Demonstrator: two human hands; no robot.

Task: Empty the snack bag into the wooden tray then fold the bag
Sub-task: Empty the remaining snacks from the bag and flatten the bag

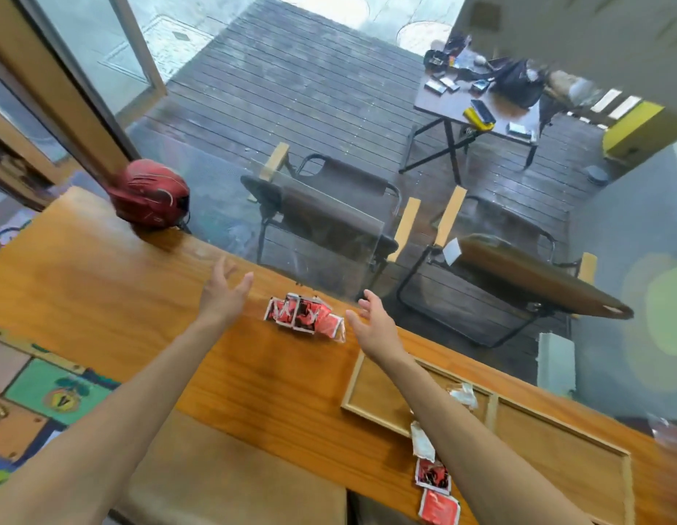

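My right forearm hides part of the wooden tray and of the small packets at its near edge; their print is too blurred to read. The red, black and white snack bag stands crumpled just beyond the tray's far corner, between my left hand and right hand, both with fingers spread, holding nothing.

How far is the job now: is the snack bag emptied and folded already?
Nothing looks done. The snack bag stands on the counter unfolded, both hands, left and right, open beside it. Emptying into the wooden tray, which holds some packets, and folding remain.
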